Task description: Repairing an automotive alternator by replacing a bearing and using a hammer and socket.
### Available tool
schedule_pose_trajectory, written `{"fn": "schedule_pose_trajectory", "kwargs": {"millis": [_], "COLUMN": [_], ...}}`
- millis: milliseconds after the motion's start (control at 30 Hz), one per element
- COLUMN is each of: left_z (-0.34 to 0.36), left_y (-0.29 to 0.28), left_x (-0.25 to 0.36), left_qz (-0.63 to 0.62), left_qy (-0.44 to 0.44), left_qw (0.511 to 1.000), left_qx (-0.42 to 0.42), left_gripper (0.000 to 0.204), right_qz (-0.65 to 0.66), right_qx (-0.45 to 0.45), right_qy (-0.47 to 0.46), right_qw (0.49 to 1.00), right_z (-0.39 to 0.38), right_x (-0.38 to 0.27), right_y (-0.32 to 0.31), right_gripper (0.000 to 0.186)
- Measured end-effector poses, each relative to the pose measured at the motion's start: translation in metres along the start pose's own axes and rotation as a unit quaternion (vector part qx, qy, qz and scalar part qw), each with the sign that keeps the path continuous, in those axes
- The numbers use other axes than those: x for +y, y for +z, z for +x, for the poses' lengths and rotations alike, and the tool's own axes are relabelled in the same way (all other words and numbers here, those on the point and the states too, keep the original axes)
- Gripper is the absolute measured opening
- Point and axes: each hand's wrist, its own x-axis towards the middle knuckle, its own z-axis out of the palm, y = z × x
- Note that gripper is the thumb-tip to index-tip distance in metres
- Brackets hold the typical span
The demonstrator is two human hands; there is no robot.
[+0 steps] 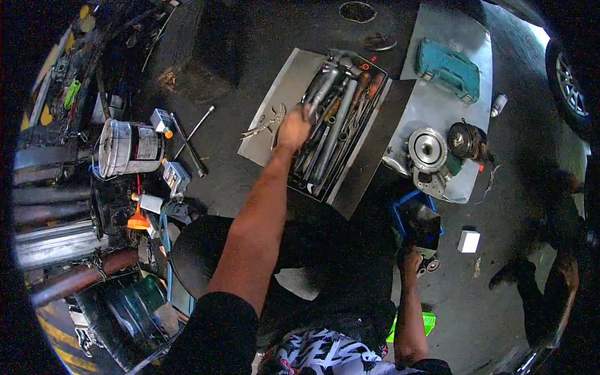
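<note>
My left hand [294, 129] reaches into a long metal toolbox [331, 195] full of tools. Its fingers are closed at the left side of the pile, by a dark grip below a shiny steel tool [325, 86]; what they hold is not clear. Locking pliers [273, 124] lie on the opened lid [262, 134], just left of that hand. My right hand [410, 261] is lower right, fingers curled at the near end of a dark bin with a blue rim [400, 219]. Whatever is in its grip is too dark to make out.
Right of the toolbox, a metal sheet [400, 134] bears a teal case [449, 69] and round metal machine parts [427, 150]. A white box [468, 241] sits on the floor. At left stand a white bucket [128, 148], a cross wrench [190, 140] and several bottles. Another person [556, 275] is at far right.
</note>
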Motion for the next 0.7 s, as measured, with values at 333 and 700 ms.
{"fn": "schedule_pose_trajectory", "kwargs": {"millis": [333, 700], "left_z": [0.013, 0.012], "left_y": [-0.044, -0.013], "left_x": [-0.061, -0.035], "left_qz": [0.111, 0.255], "left_qy": [-0.075, 0.069], "left_qw": [0.990, 0.955], "left_qx": [0.034, 0.132], "left_gripper": [0.044, 0.029], "right_qz": [-0.034, -0.128], "right_qx": [0.047, 0.345], "right_qy": [-0.082, -0.220], "right_qw": [0.995, 0.903], "right_z": [0.005, -0.014], "right_x": [0.018, 0.018], "right_y": [0.020, 0.039], "right_gripper": [0.023, 0.039]}}
